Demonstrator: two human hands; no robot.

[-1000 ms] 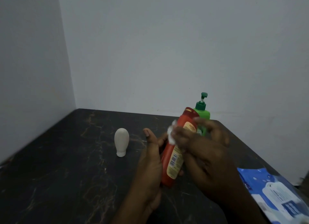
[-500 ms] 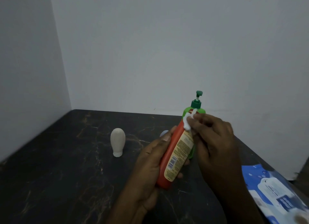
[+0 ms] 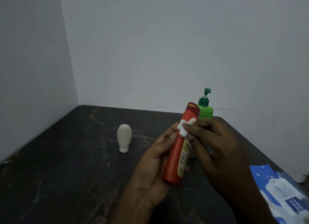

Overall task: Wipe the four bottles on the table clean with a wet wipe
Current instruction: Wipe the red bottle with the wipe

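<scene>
2 hands (image 3: 157,166) on red bottle (image 3: 178,156), wipe (image 3: 184,128) against it.

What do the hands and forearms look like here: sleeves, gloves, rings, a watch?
Both hands are bare: the left hand and the right hand show no gloves and no rings on the visible fingers. The forearms entering from the bottom edge are uncovered too, with no sleeve cuff, watch or band in view. The dim light hides finer detail such as nails or marks.

wipes pack (image 3: 284,195) cut off at right edge, green pump bottle (image 3: 206,111) partly hidden
</scene>
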